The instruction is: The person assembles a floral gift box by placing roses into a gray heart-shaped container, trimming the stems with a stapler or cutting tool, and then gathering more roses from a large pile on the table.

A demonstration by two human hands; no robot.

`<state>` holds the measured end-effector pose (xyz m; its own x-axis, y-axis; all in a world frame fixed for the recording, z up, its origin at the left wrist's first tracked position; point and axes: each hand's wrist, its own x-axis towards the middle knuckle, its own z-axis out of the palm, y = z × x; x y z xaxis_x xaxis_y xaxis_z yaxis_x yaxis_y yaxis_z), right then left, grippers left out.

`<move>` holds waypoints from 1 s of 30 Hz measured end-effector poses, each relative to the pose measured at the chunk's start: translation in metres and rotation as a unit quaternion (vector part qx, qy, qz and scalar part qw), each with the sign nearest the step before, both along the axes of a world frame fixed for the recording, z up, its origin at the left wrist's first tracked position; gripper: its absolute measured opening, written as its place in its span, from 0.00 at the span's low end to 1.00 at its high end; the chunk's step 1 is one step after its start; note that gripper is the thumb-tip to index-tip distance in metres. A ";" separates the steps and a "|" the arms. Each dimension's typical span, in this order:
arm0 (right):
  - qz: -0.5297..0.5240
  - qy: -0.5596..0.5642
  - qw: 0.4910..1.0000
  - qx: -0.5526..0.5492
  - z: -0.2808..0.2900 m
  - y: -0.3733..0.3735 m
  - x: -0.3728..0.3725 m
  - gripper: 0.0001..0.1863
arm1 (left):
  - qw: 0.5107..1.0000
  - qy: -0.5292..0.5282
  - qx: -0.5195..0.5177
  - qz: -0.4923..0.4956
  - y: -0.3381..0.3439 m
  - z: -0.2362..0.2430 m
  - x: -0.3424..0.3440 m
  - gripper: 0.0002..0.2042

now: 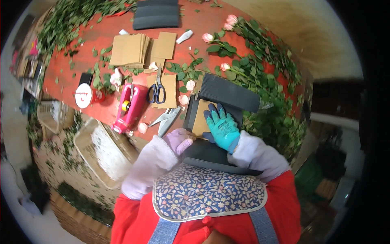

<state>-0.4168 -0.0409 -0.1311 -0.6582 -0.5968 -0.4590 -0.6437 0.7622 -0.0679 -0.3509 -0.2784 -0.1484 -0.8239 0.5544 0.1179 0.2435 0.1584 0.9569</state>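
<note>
Lying flat on a brown cardboard piece (200, 118), the teal-gloved right hand (223, 129) has a wide grip, thumb apart from the extended fingers. The cardboard rests on black sheeting (207, 150), just below a ribbed black panel (229, 91). At its left edge sits the pink-gloved left hand (178, 140); whether that grip holds anything, I cannot tell. Scissors (161, 96) and a pink tape dispenser (123, 117) lie leftward on the red tabletop (191, 20), pink roses (232, 20) beyond the panel.
</note>
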 end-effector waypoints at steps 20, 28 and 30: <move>-0.043 0.035 0.995 0.088 -0.024 -0.016 0.014 0.36 | 0.968 0.000 -0.250 0.021 0.020 -0.018 -0.050 0.15; -0.075 -0.025 0.995 0.059 -0.006 -0.014 0.005 0.35 | 0.963 -0.172 -0.194 0.073 0.027 -0.037 -0.059 0.21; -0.084 -0.043 0.994 0.055 -0.004 -0.015 0.001 0.35 | 0.961 -0.136 -0.227 0.082 0.032 -0.035 -0.068 0.26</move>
